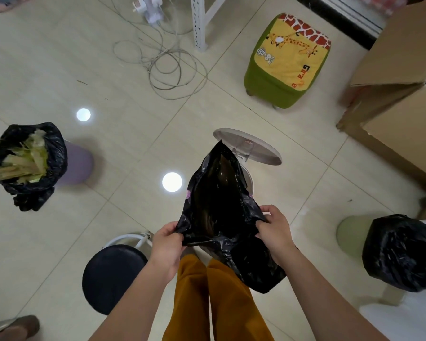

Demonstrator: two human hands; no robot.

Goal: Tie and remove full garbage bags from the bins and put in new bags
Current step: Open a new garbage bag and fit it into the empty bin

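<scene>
Hands (166, 244) (274, 232) pinching black bag (221, 205), white bin (249, 148) mostly hidden

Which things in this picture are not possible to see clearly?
- Head view: inside of the white lidded bin, hidden by the black plastic bag that the left hand and right hand hold.
- Brown cardboard box: cut off by the right edge.

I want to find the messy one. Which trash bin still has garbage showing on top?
The purple bin at far left: yellow-green scraps poke from its open black bag. The green bin's bag at right shows only black plastic.
</scene>
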